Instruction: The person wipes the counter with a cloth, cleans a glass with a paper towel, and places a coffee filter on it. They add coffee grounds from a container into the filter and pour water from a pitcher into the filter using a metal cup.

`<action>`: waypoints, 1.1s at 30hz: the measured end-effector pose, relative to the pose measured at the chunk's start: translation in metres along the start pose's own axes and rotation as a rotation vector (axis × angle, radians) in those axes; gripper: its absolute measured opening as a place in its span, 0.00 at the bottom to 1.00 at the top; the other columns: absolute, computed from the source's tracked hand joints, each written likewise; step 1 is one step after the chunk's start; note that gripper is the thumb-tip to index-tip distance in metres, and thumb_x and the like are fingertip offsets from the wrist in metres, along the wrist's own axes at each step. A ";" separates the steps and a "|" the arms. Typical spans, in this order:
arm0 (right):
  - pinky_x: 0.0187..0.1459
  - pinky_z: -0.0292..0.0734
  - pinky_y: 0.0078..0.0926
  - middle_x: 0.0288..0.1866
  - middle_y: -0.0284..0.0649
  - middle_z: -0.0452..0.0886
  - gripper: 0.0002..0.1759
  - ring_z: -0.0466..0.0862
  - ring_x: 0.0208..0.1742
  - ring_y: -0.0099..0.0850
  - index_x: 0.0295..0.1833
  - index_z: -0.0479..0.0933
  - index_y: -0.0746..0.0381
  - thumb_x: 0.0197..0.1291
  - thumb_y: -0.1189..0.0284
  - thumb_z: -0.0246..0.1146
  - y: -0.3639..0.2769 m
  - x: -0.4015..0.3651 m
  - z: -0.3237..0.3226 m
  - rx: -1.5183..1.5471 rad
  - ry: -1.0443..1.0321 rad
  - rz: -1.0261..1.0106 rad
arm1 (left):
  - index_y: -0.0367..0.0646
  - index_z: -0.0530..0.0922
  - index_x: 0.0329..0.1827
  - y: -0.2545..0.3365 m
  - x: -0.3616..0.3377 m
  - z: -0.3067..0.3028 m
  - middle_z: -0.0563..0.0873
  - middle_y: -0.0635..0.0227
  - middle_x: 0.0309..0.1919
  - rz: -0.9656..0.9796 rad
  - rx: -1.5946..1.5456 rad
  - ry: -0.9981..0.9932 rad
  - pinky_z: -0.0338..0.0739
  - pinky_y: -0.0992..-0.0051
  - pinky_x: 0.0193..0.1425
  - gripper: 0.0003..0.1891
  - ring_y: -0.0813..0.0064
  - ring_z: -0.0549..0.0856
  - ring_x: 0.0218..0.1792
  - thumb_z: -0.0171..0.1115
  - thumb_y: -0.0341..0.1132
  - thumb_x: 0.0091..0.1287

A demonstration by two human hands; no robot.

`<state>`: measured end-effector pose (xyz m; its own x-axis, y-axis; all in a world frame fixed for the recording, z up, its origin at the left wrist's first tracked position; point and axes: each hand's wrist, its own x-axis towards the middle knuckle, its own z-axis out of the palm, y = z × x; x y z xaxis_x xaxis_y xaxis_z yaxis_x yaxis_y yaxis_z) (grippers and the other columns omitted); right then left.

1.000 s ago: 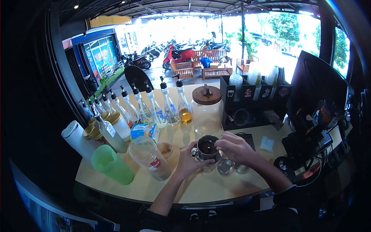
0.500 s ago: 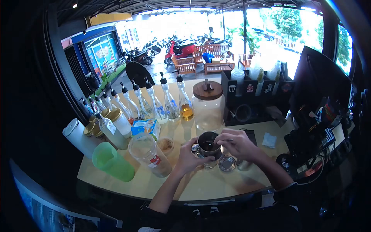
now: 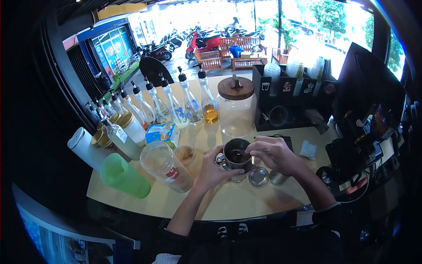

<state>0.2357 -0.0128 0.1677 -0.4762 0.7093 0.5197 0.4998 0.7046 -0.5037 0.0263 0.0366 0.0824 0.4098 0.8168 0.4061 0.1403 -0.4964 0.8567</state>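
Near the middle of the counter, my left hand is wrapped round the side of a metal cup with dark contents. The cup appears to rest on a glass whose lower part shows beneath it. My right hand pinches a thin metal utensil over the cup's right rim; its lower end is hidden inside. A round metal lid lies just right of the glass. Behind my right wrist a small metal container is partly hidden.
A clear pitcher, a green pitcher and a small tub stand left. Pump bottles line the back beside a wooden-lidded jar. A black cup organizer is behind right, with a white tissue nearer.
The view has tilted down slightly, so the counter items sit higher in the frame. Both hands keep their holds, and my right hand has shifted slightly at the cup's rim.
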 end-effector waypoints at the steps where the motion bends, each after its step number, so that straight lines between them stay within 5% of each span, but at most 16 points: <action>1: 0.37 0.77 0.35 0.36 0.42 0.79 0.07 0.81 0.35 0.41 0.42 0.77 0.65 0.59 0.76 0.62 -0.001 0.000 -0.001 -0.026 0.014 -0.023 | 0.36 0.76 0.54 0.000 0.000 0.000 0.84 0.61 0.44 -0.003 0.000 0.000 0.76 0.70 0.56 0.38 0.72 0.84 0.47 0.82 0.41 0.37; 19: 0.33 0.76 0.34 0.33 0.40 0.77 0.11 0.79 0.31 0.39 0.43 0.76 0.63 0.53 0.79 0.65 0.003 -0.015 0.012 -0.147 0.115 -0.120 | 0.39 0.77 0.53 -0.003 0.003 0.000 0.84 0.60 0.44 0.036 0.076 0.033 0.72 0.65 0.58 0.39 0.63 0.81 0.49 0.81 0.45 0.35; 33: 0.31 0.76 0.30 0.33 0.40 0.77 0.20 0.80 0.31 0.35 0.50 0.76 0.63 0.49 0.80 0.68 -0.004 -0.026 0.009 -0.177 0.193 -0.241 | 0.41 0.75 0.56 0.005 0.018 -0.008 0.80 0.63 0.52 0.221 0.066 0.035 0.68 0.66 0.64 0.40 0.64 0.76 0.57 0.79 0.35 0.32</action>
<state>0.2393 -0.0336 0.1497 -0.4589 0.4941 0.7385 0.5156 0.8250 -0.2316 0.0269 0.0514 0.0964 0.4058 0.6953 0.5932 0.1101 -0.6815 0.7235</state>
